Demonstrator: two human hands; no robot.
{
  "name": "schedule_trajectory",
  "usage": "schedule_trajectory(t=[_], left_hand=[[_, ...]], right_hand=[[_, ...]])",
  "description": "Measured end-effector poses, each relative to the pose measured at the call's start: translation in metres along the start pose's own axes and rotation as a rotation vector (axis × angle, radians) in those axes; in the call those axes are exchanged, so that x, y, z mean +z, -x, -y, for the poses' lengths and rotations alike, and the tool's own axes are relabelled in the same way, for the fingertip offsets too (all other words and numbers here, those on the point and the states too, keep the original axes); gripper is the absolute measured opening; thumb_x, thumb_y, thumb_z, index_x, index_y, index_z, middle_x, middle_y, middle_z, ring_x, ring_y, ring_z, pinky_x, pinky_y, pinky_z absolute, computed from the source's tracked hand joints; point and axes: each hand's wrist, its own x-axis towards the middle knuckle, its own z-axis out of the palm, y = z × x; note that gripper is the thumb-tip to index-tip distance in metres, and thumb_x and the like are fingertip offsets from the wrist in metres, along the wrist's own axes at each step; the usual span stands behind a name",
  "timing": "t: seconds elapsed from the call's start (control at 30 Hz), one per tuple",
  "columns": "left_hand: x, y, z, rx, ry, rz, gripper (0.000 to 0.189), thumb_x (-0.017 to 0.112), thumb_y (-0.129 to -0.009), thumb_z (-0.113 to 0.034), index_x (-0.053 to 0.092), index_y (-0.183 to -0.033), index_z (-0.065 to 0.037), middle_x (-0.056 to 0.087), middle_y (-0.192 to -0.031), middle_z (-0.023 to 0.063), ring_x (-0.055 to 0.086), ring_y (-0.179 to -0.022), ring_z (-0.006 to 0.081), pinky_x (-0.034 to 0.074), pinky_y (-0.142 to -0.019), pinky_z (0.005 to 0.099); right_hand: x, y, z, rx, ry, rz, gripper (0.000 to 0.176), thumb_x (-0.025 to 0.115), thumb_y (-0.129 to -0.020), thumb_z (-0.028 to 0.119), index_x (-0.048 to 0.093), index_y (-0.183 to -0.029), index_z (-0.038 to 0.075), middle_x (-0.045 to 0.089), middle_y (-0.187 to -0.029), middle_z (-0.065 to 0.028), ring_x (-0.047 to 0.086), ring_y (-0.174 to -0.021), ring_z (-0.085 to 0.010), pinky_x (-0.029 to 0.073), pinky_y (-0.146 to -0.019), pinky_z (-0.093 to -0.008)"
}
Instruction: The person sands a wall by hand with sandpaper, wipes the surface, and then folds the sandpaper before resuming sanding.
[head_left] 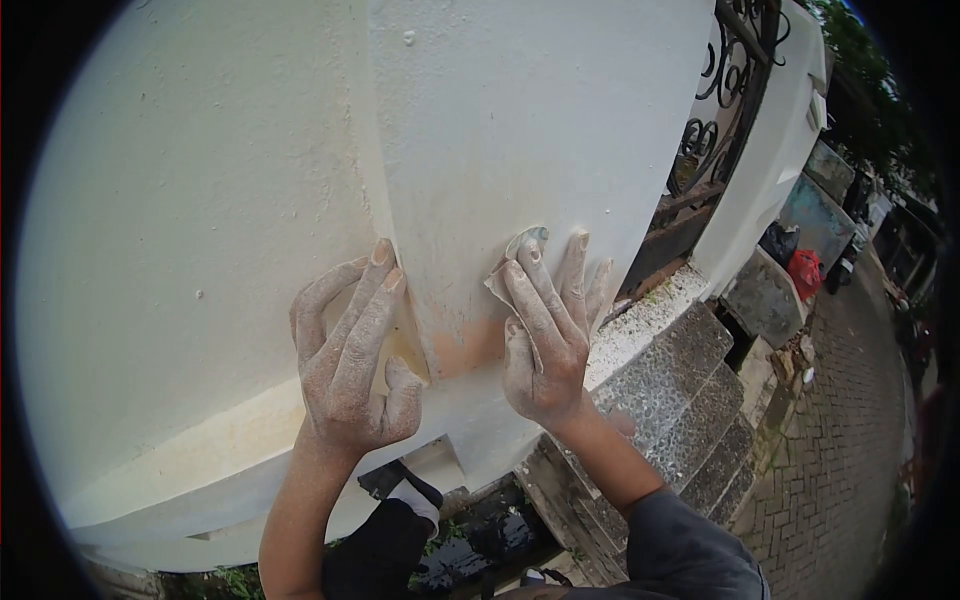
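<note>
White dust covers both hands. My left hand (352,355) rests its fingertips by the vertical corner edge of the white wall (520,120), with the fingers stretched out and the thumb apart; nothing shows in it. My right hand (552,345) presses a folded piece of sandpaper (503,281) flat against the wall's right face. The sandpaper's pale edges stick out beside the index finger and thumb; the rest lies hidden under the fingers. Between the hands, a worn orange-brown patch (470,347) shows low on the wall.
Right of the wall stands a black wrought-iron gate (700,155). Stone steps (680,385) lead down to a paved lane (830,440). A red plastic bag (805,272) sits by concrete blocks. Below me is a dark ditch (485,545), with one shoe (400,482) at the wall's base.
</note>
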Motion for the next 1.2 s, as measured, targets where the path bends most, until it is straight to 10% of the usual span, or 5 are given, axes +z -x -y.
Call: schedule_trajectory(t=[1.2], left_hand=[[-0.004, 0.002, 0.001, 0.031, 0.014, 0.047, 0.065, 0.043, -0.053, -0.005, 0.046, -0.117, 0.006, 0.050, -0.118, 0.0254, 0.046, -0.105, 0.0381, 0.036, -0.092, 0.0472]], right_hand=[[0.008, 0.050, -0.004, 0.059, 0.054, 0.092, 0.038, 0.057, -0.072, 0.005, 0.060, -0.110, 0.011, 0.045, -0.129, -0.0081, 0.017, -0.128, -0.0449, -0.001, -0.099, -0.0606]])
